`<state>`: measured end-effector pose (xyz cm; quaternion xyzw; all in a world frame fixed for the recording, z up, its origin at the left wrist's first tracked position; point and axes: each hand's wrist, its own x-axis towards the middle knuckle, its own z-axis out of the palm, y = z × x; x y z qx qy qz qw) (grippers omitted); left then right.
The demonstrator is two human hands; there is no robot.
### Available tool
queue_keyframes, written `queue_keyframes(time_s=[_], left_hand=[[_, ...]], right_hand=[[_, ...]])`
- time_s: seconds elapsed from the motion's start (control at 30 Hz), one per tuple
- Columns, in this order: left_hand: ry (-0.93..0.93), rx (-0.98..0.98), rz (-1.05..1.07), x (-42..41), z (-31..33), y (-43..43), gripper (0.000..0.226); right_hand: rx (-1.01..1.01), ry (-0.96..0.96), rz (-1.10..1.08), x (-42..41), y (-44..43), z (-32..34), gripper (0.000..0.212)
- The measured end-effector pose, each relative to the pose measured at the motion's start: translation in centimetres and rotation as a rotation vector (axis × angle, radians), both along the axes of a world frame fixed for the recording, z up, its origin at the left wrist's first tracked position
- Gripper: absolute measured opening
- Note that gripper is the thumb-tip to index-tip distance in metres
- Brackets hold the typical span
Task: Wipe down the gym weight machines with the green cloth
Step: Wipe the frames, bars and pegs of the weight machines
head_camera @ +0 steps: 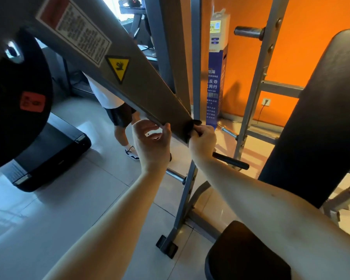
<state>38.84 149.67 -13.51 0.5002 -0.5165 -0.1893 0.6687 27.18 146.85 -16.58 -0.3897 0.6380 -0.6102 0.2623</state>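
A grey slanted machine arm [129,81] with a warning sticker runs from the upper left down to the middle. At its lower end my right hand [203,140] grips a small dark cloth [192,127] and presses it against the arm's tip; its colour reads almost black here. My left hand [152,144] is just left of it. Its fingers curl behind the arm's lower edge and its thumb lies on the front face. Most of the cloth is hidden inside my right fist.
A black weight plate [18,102] hangs at the left over a treadmill [49,158]. Another person [117,112] stands behind the arm. A grey upright frame [187,184], a black handle [230,161], the backrest pad [321,118] and seat pad [247,253] crowd the right.
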Motion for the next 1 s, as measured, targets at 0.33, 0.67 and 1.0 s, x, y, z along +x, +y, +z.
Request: queue_keyframes(time_s=[0.33,0.67,1.0], left_hand=[[0.014,-0.011,-0.046,-0.2,-0.8,-0.5,0.035],[-0.005,0.01,-0.018,-0.3,-1.1,-0.4,0.041],[0.047,0.138,-0.021,-2.0,-3.5,-0.5,0.03]], right_hand=[[-0.321,0.049,0.125,2.2,1.5,0.0,0.017],[0.065,-0.017,0.063,-0.3,-0.3,-1.1,0.021],[-0.293,0.034,0.153,1.3,2.2,-1.9,0.021]])
